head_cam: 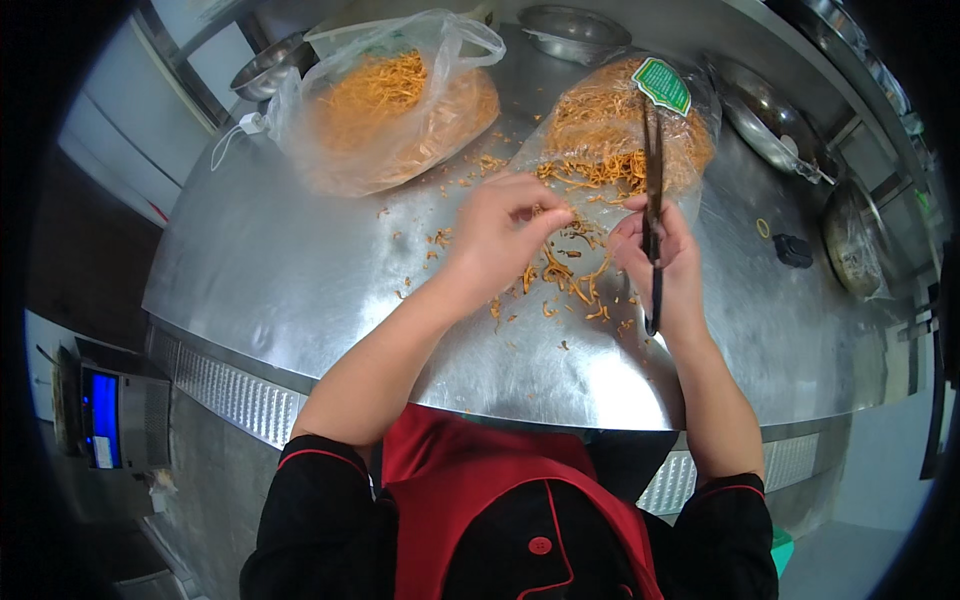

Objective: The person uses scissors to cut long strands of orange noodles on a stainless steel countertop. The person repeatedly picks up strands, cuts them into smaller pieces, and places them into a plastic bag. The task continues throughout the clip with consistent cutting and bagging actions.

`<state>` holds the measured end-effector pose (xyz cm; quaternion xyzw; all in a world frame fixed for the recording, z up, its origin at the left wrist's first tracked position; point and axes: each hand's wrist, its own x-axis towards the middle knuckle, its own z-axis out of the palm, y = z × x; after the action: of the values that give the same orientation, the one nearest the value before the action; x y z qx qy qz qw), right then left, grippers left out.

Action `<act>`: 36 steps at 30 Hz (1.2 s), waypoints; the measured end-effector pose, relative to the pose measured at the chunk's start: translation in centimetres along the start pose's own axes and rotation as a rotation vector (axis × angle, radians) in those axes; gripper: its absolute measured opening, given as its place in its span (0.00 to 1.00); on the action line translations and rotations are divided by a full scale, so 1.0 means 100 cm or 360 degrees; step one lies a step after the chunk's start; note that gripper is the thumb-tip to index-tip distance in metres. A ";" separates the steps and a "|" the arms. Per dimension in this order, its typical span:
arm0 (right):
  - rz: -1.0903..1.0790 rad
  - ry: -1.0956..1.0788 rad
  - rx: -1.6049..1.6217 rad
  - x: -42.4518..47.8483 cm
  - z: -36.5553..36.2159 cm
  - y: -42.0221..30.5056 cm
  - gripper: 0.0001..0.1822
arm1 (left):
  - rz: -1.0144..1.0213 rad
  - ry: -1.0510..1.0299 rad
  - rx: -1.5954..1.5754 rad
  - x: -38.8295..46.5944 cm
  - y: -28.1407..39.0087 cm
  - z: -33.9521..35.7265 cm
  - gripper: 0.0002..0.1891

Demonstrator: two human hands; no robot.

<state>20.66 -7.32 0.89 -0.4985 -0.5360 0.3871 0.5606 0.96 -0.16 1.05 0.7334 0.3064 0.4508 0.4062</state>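
Observation:
My left hand (510, 232) is over the steel table with thumb and fingertips pinched together, near small orange-brown strands that look like dried mushrooms or flowers; whether a piece is between the fingertips cannot be told. Dark metal scissors or tongs (653, 217) stand lengthwise in my right hand (667, 255), blades pointing away from me. Loose strands (559, 271) lie scattered between and below the hands. Just beyond them, a clear plastic bag (622, 127) with a green label is full of the same strands, some spilling from its near side.
Another clear bag (397, 120) of strands stands at the back left, beside a steel bowl (274, 66) and a white plug with cable (251, 124). Steel bowls (576, 34) and pans (772, 120) line the back and right. A small black object (793, 250) and a yellow ring (763, 228) lie right.

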 end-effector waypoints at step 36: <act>0.0007 -0.0007 0.0143 -0.004 0.009 -0.002 0.20 | -0.0787 -0.0539 -0.0994 -0.014 0.000 0.016 0.09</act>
<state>19.73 -7.58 0.95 -0.4732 -0.5182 0.4130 0.5805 1.83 -1.79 0.07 0.5435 0.2508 0.2843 0.7489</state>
